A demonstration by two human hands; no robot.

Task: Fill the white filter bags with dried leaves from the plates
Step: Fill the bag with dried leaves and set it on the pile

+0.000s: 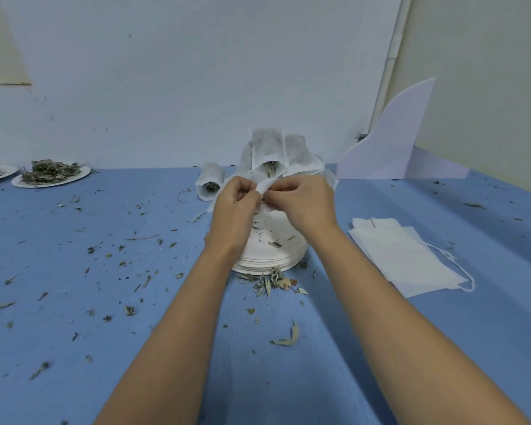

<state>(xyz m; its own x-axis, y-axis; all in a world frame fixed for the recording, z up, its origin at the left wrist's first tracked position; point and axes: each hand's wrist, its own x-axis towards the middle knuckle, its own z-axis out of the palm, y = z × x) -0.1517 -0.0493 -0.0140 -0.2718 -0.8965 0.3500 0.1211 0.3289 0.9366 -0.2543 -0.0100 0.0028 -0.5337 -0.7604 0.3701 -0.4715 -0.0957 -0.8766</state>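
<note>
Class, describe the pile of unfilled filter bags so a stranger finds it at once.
On the blue table, find the stack of white plates at its middle. Right of it lies the pile of flat filter bags. Unlike the stuffed bags by the wall, these lie empty, drawstrings trailing.

Left of table [59, 240]: left open, leaf crumbs only
Far left: taken by two plates of leaves [85, 172]
Centre: blocked by the stack of plates [267, 262], filled bags [269, 148] piled just behind
Over the stack: occupied by the left hand [235, 199] and right hand [305, 199], pinched on a filter bag [265, 186]
Right: flat empty bags [402, 256] laid near the stack
Back right: closed by a leaning white board [390, 139]
</note>
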